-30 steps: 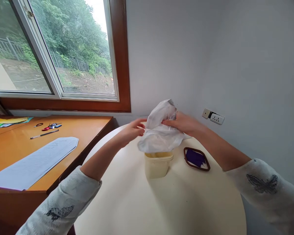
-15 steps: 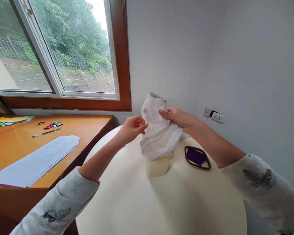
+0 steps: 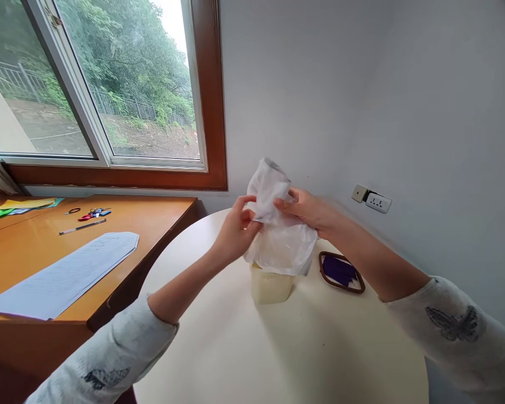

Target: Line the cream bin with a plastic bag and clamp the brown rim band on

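Left hand (image 3: pixel 239 229) pinches bag (image 3: pixel 283 251), right hand (image 3: pixel 306 210) grips it, tub (image 3: pixel 271 288) at six o'clock. Adjusting step, I'd say; next calls for steady pinch.

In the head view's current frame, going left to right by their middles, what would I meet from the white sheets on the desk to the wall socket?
White sheets → left hand → white bag → right hand → brown-framed purple piece → wall socket.
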Motion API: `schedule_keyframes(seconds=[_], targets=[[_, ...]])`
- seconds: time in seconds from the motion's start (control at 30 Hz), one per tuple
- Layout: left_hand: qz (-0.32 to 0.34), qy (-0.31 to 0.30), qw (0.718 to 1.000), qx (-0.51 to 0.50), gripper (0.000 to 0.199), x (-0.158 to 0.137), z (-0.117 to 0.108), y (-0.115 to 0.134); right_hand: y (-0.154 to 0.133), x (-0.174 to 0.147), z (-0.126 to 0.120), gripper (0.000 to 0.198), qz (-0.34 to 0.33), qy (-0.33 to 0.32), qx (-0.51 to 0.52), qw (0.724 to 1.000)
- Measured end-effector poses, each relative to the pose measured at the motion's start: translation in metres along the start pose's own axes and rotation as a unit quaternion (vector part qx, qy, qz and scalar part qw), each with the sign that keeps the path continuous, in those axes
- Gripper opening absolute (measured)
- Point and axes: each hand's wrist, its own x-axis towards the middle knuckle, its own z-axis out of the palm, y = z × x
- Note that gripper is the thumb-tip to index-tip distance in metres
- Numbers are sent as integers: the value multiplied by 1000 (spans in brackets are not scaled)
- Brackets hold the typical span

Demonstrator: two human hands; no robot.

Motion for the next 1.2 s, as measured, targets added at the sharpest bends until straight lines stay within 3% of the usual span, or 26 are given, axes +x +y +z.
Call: schedule_keyframes(seconds=[0.13, 0.27, 0.37, 0.53, 0.63, 0.73, 0.83, 0.9, 0.97, 1.07, 1.13, 1.2], targets=[[-61, 77, 990, -99, 25, 3, -31, -11, 2, -6, -32, 57, 48, 15, -66, 997], [-158, 129, 957, -208, 21, -4, -59, -22, 10, -14, -62, 39, 113, 73, -220, 966], [-205, 154, 939, -228, 14, -18, -71, -33, 21, -21, -78, 31, 143, 116, -228, 956], [-300, 95, 919, -236, 14, -53, -78, -44, 41, -26, -93, 27, 87, 131, -55, 986], [-319, -19, 928, -193, 19, -68, -82, -39, 47, -26, -92, 24, 57, 140, 20, 988], [-309, -93, 940, -114, 56, -72, -91, -22, 47, -24, -84, 16, 47, 140, 61, 987], [-247, -55, 967, -17, 92, -71, -96, 0, 43, -21, -70, 10, 39, 154, 79, 984], [-175, -29, 982, 61, 105, -71, -91, 11, 39, -20, -60, 9, 31, 156, 75, 984], [-101, -5, 979, 176, 113, -70, -77, 18, 36, -21, -51, 9, 21, 152, 65, 986], [-13, -11, 949, 316, 97, -69, -53, 17, 33, -26, -42, 11, 14, 136, 66, 988], [14, -11, 940, 340, 62, -64, -43, 12, 33, -31, -41, 13, 13, 125, 74, 989], [8, 5, 953, 303, 24, -57, -41, 6, 33, -38, -42, 16, 26, 119, 63, 991]])
